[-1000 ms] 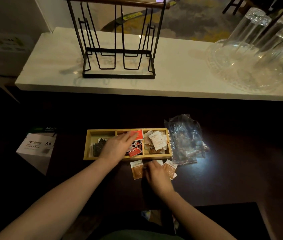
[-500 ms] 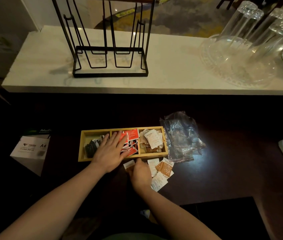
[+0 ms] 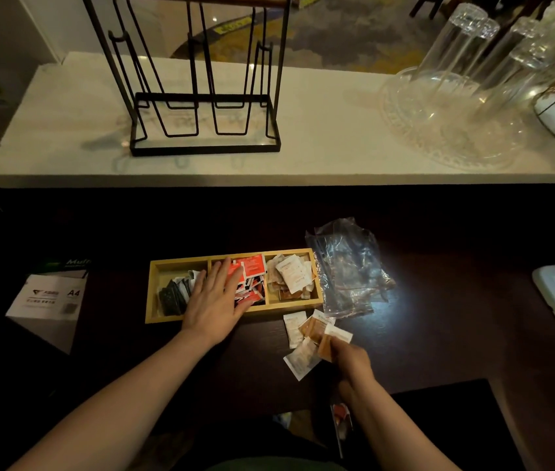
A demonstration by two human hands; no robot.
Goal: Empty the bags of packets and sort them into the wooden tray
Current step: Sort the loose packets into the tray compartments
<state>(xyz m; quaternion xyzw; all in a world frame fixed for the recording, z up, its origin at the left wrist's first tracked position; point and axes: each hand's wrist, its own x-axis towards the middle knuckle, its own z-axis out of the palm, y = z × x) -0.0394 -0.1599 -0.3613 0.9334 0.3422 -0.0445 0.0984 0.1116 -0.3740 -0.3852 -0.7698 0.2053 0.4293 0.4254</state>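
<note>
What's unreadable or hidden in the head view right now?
- Packets under the left hand, hidden where it lies flat across the wooden tray.
- The right hand grip on a brown packet: fingers curl out of view.
- Print on the white packets: too small.
- Contents of the plastic bags: crumpled and glaring.
- Glasses: cut off by the top edge.

Dim, glare beside bag [image 3: 347, 266], warped edges

The pale yellow-brown wooden tray [image 3: 233, 311] holds black-and-white packets [image 3: 176, 292] in its left compartment, red-and-white packets [image 3: 252, 270] in the middle, white and tan packets [image 3: 291, 275] on the right. Loose white and orange-brown packets [image 3: 310, 334] lie on the dark, perhaps brown, tabletop [image 3: 439, 334].
</note>
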